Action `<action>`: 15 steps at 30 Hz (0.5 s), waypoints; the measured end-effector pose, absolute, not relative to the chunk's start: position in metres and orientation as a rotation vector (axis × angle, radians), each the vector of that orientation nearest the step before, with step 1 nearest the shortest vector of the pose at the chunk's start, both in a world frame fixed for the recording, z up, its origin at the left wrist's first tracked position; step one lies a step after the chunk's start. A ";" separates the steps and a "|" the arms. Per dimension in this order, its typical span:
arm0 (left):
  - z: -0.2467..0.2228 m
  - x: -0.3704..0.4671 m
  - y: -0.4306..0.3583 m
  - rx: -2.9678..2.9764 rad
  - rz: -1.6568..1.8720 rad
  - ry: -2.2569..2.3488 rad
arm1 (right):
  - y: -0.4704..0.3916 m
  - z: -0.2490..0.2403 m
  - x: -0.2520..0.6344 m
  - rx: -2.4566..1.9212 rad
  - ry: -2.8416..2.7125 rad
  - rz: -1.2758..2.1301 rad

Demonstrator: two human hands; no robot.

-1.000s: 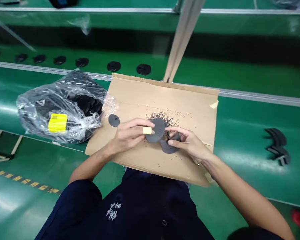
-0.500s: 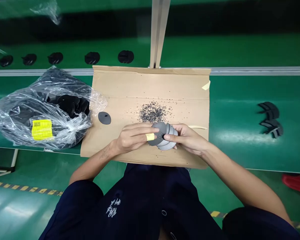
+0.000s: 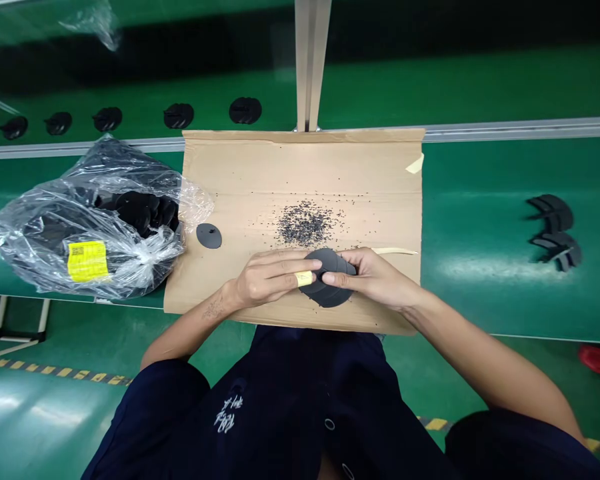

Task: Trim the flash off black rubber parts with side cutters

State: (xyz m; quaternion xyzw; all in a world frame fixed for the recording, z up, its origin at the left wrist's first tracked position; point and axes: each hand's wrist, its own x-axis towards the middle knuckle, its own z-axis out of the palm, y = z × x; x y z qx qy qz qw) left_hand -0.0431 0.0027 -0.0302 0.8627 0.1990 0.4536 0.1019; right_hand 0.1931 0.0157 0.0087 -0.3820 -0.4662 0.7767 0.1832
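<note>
Between my hands, over the near part of a cardboard sheet (image 3: pixel 260 160), is a fanned stack of dark round discs (image 3: pixel 335 290). My right hand (image 3: pixel 377 277) grips the stack from the right, thumb on top and fingers underneath. From the left, my left hand (image 3: pixel 270 277) closes on the discs' left edge, its fingertips on the top one; yellow tape wraps one finger. Small black bits (image 3: pixel 305 223) lie scattered on the cardboard just beyond. One loose dark disc (image 3: pixel 209 236) rests flat on the cardboard's left side.
A clear plastic bag (image 3: pixel 45 227) of black discs, with a yellow label, lies at left. Several black disc stacks (image 3: pixel 179 116) line the green surface behind the metal rail. Two groups of curved black pieces (image 3: pixel 555 230) lie at right. A post (image 3: pixel 311 67) rises behind the cardboard.
The stack has tilted in my hands, so its faces look dark instead of light grey. The discs sit slightly lower, and both hands keep their hold. The view has shifted a little.
</note>
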 end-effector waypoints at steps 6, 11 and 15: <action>-0.026 -0.045 0.001 2.574 1.293 0.561 | 0.015 0.007 0.195 -1.023 -1.415 2.075; -0.016 -0.036 -0.006 2.137 1.318 0.939 | 0.008 0.008 0.195 -1.042 -1.692 1.535; -0.016 -0.024 -0.008 2.118 1.291 1.006 | -0.001 0.007 0.192 -1.029 -1.817 1.262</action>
